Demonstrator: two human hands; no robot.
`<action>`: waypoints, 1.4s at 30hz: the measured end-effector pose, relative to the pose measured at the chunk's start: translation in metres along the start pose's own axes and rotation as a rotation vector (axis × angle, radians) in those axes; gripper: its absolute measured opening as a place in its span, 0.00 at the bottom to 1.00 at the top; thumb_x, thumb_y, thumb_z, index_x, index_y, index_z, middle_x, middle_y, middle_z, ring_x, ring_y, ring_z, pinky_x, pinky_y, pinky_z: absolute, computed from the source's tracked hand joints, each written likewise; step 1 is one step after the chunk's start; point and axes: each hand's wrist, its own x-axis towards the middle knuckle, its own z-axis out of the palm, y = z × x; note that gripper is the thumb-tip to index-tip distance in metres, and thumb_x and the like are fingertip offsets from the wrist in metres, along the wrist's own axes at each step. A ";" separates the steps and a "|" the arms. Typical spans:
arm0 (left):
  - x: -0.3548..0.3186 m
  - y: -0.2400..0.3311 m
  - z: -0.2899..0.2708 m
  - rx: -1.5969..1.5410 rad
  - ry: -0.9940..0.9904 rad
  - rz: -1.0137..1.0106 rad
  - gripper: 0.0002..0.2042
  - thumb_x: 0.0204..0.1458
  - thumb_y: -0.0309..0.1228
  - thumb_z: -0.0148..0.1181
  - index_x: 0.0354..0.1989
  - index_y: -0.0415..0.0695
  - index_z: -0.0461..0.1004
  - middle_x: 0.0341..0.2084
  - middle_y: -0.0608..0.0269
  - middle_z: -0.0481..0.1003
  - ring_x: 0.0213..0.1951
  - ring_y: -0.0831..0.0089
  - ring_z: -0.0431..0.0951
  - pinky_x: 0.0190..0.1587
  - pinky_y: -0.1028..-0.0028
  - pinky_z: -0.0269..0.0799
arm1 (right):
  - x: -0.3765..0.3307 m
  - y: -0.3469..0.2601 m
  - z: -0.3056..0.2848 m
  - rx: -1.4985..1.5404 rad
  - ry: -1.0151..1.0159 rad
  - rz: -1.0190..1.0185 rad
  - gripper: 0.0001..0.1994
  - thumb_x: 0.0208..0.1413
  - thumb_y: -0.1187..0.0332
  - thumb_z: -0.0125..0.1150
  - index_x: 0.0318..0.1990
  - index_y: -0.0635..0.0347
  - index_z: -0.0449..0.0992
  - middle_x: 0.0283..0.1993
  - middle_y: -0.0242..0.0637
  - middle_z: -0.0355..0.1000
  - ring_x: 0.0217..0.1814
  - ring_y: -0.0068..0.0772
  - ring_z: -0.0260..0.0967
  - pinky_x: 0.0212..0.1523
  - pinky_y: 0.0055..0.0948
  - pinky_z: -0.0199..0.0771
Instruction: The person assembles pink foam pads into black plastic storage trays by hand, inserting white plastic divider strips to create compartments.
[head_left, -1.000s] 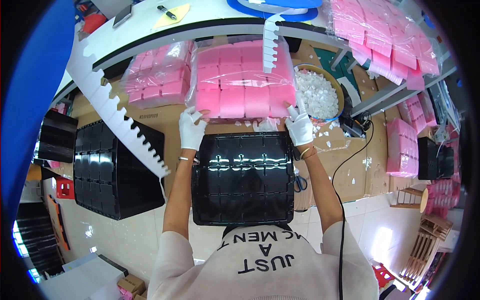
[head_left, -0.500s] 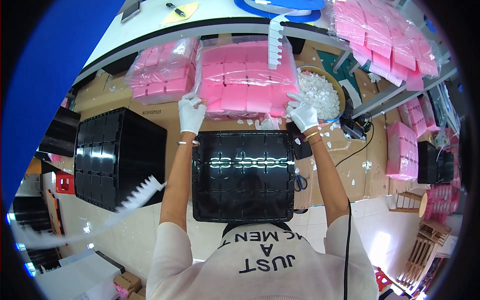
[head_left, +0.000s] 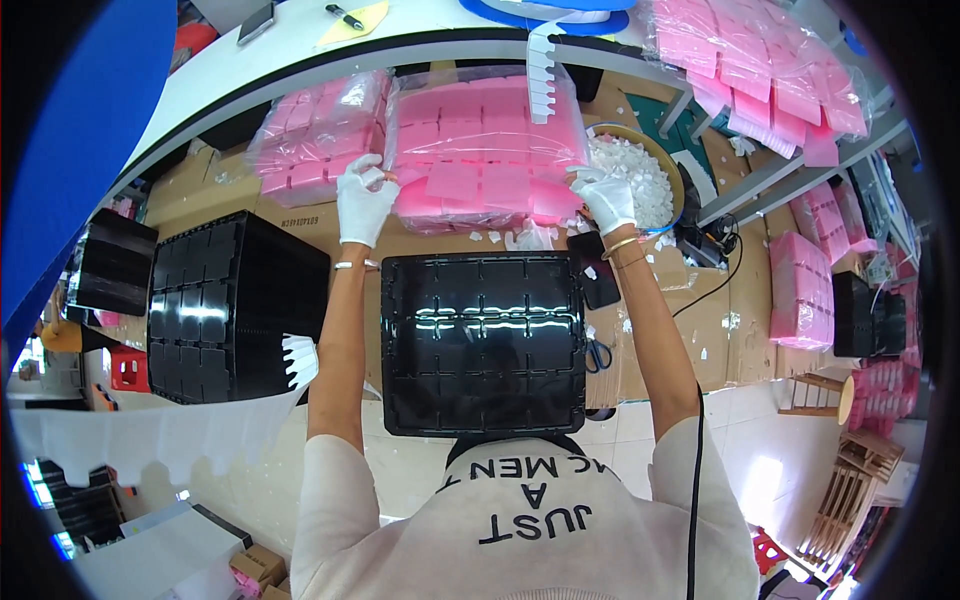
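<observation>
Both my hands wear white gloves with some fingertips bare. My left hand (head_left: 362,200) is closed at the near left corner of a clear plastic bag (head_left: 430,88), its fingers pinching the film. At the near right corner my right hand (head_left: 606,200) pinches the bag's film too. Inside the bag stand rows of pink foam pieces (head_left: 480,125), and a few flat ones lean out at the near side. Between my forearms lies a stack of black plastic trays (head_left: 484,345), with molded slots on top.
A taller black tray stack (head_left: 195,310) stands left. A second bagged pink foam block (head_left: 325,130) sits beside the first. Right are a basin of white scraps (head_left: 632,180), a dark phone-like slab (head_left: 596,270), scissors (head_left: 598,355) and a cable (head_left: 735,262). A white notched strip (head_left: 541,75) hangs overhead.
My left hand has moved left and up, away from the foam, and my right hand slightly up. The front foam pieces have spread and tilted. The white strip at left has swung.
</observation>
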 end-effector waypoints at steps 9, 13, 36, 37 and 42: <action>-0.008 0.009 -0.007 0.144 -0.195 0.073 0.06 0.41 0.28 0.63 0.28 0.44 0.84 0.36 0.59 0.82 0.38 0.63 0.81 0.45 0.68 0.76 | 0.003 0.021 0.011 -0.002 -0.192 0.067 0.14 0.55 0.57 0.57 0.41 0.52 0.83 0.46 0.34 0.80 0.44 0.36 0.78 0.47 0.32 0.75; -0.009 -0.007 0.003 0.311 -0.319 0.134 0.06 0.42 0.28 0.65 0.30 0.43 0.84 0.40 0.61 0.81 0.42 0.67 0.80 0.47 0.74 0.74 | 0.000 0.063 0.025 0.174 -0.372 0.000 0.14 0.55 0.60 0.58 0.45 0.54 0.82 0.46 0.32 0.80 0.39 0.31 0.78 0.39 0.29 0.77; -0.047 0.042 -0.029 0.334 0.003 0.505 0.05 0.45 0.23 0.65 0.31 0.41 0.78 0.39 0.61 0.79 0.40 0.57 0.76 0.44 0.63 0.71 | -0.065 -0.066 -0.001 0.278 0.198 0.272 0.11 0.58 0.61 0.62 0.41 0.58 0.82 0.32 0.40 0.78 0.28 0.28 0.73 0.34 0.27 0.73; -0.062 0.041 -0.035 0.378 -0.043 0.546 0.06 0.45 0.21 0.65 0.32 0.41 0.77 0.40 0.61 0.79 0.45 0.54 0.75 0.49 0.60 0.68 | -0.083 -0.074 -0.002 0.290 0.166 0.297 0.10 0.58 0.63 0.62 0.41 0.58 0.82 0.35 0.39 0.78 0.32 0.29 0.74 0.37 0.26 0.73; -0.155 0.031 -0.051 0.417 -0.215 0.454 0.06 0.41 0.21 0.65 0.26 0.41 0.74 0.37 0.58 0.78 0.44 0.53 0.76 0.47 0.57 0.67 | -0.178 -0.084 0.007 0.253 0.144 0.200 0.06 0.55 0.73 0.64 0.40 0.60 0.80 0.42 0.38 0.78 0.41 0.36 0.76 0.45 0.28 0.74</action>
